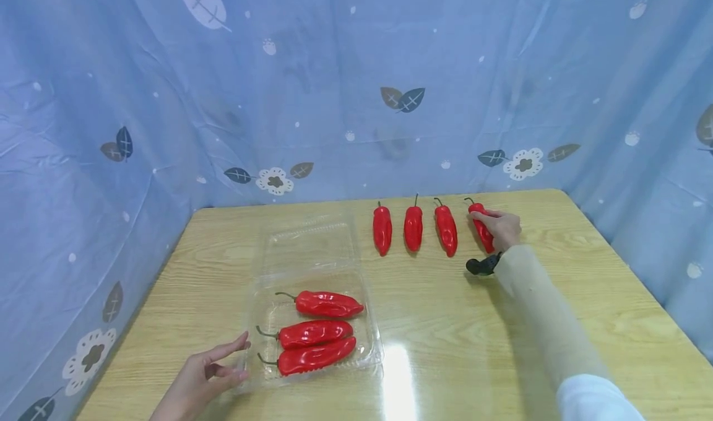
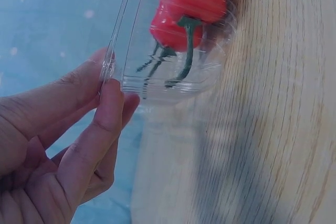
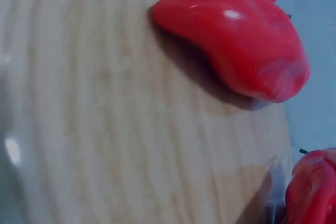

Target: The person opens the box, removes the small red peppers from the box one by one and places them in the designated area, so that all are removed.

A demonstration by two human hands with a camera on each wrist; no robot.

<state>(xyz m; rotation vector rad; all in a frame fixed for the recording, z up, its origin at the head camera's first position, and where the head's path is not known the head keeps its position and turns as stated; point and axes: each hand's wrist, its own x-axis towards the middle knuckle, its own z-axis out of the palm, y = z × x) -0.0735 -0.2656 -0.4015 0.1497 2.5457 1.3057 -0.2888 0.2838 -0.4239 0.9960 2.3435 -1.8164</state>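
On the left of the table lies a clear plastic clamshell box with its lid folded back. Inside its near half rest three red chili peppers, green stems to the left. My left hand pinches the box's left edge between thumb and fingertips, as the left wrist view also shows. At the back right, my right hand grips a red chili pepper, the rightmost of the row. Only part of this pepper appears in the right wrist view's corner.
Three more red chili peppers stand in a row left of my right hand, stems toward the back. A black wrist-camera mount sits under the right wrist. A blue patterned curtain borders the wooden table.
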